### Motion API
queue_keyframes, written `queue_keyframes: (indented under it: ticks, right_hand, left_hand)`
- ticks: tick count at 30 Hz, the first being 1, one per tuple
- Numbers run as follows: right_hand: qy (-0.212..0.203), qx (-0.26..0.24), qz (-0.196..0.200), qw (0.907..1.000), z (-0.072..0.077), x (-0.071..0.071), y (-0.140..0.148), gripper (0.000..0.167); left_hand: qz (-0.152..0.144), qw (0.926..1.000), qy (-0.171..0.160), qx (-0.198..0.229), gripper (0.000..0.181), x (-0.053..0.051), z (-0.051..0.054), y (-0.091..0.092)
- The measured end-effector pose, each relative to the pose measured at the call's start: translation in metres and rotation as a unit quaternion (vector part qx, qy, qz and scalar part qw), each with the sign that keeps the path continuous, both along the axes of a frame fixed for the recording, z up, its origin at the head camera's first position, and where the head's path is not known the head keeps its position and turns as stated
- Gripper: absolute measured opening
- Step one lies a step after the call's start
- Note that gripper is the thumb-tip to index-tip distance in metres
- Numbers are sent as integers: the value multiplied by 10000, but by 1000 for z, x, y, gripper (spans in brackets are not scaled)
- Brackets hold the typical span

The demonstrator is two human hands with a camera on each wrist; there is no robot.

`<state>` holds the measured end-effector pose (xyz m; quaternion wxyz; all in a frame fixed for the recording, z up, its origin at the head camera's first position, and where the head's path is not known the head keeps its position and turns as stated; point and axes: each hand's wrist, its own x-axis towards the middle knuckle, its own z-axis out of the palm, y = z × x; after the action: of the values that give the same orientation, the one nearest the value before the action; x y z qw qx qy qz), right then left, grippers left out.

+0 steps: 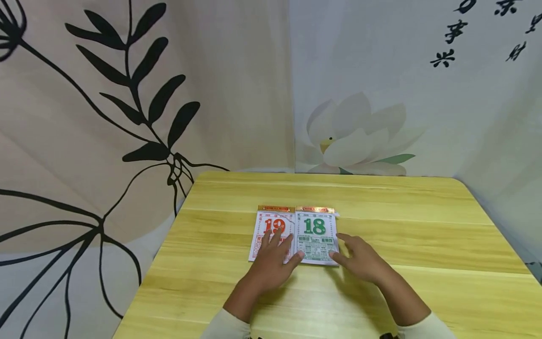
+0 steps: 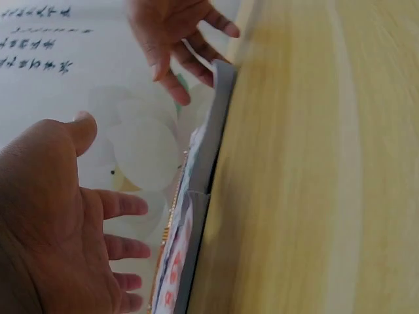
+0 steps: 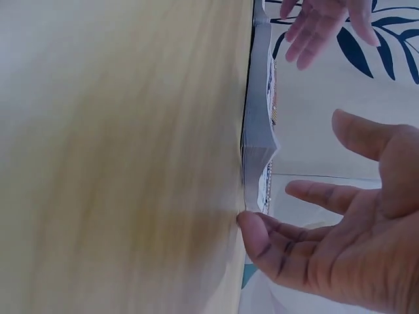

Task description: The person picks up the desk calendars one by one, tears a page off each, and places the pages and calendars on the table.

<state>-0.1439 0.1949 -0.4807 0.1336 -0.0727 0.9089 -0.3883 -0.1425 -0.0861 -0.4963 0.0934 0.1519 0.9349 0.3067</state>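
Two thick tear-off calendar pads lie side by side on the wooden table [image 1: 406, 216]. The left calendar pad [image 1: 262, 220] shows a red 19, and the right calendar pad [image 1: 315, 247] a green 18. Over the red page is my left hand [image 1: 271, 266], fingers spread and nearly straight, hiding part of its print; in the left wrist view these fingers appear apart from the pad. My right hand [image 1: 362, 259] is at the right edge of the green pad. In the right wrist view, a fingertip of the right hand [image 3: 353, 242] touches or almost touches the pad's end, and nothing is gripped.
Red and gold binding strips [image 1: 315, 209] run along the top of both pads. Behind the table hang pale curtains, one with black plant shapes [image 1: 139, 94], the other with a white lotus [image 1: 360, 136] and black characters [image 1: 442, 58]. The table's far edge meets them.
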Motion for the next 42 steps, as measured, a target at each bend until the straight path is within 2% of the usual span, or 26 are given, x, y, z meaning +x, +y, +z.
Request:
queue_keyframes:
  ticks: [6, 11, 16, 21, 31, 39, 42]
  right_hand:
    - [-246, -91, 1, 9997, -1, -9, -2, 70]
    - [-612, -375, -283, 9970, -3, -16, -8, 65]
    - [-1119, -997, -591, 9869, -2, -21, -12, 61]
    - [-1353, -1451, -748, 9773, -1, -22, -13, 58]
    - [-1236, -1912, -1006, 9685, -3, -22, -15, 50]
    - [-991, -2182, -1615, 9573, -1, -23, -22, 39]
    - [-802, -2164, -1753, 9571, 0, -25, -26, 34]
  left_hand:
    - [-247, 9996, -77, 113, 72, -4, -2, 11]
    - [-280, 9990, -245, 249, 68, -11, -8, 15]
    - [-363, 9969, -433, 540, 68, -13, -6, 17]
    - [-358, 9960, -535, 618, 69, -15, -8, 20]
    - [-479, 9966, -426, 526, 68, -18, -11, 20]
    - [-489, 9960, -592, 449, 70, -17, -8, 20]
    - [-479, 9964, -626, 313, 71, -17, -9, 21]
